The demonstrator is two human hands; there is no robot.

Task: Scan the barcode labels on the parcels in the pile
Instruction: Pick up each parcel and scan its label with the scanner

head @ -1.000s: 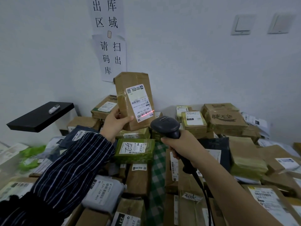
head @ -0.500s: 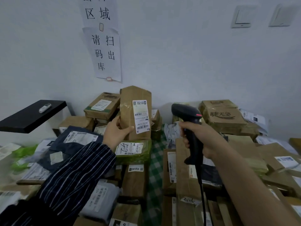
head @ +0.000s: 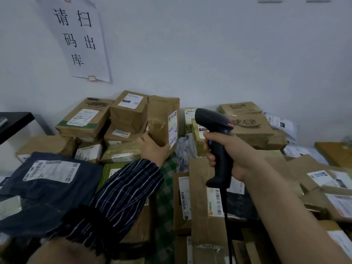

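Everywhere parcels [head: 202, 212] piled against white wall [head: 219, 54], paper sign [head: 82, 40] above

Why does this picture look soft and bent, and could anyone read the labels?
Head view: dim, even indoor light, no hard shadows or glare; motion blur softens the parcel in the left hand, so its label cannot be read; the head view's wide-angle lens tilts the wall sign and stretches the edges; the scanner in the right hand looks crisper.

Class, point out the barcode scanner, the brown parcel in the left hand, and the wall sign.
barcode scanner [head: 222, 153], head view, on its black handle.
brown parcel [head: 160, 119], head view, on its taped side.
wall sign [head: 82, 39], head view, middle of the sheet.
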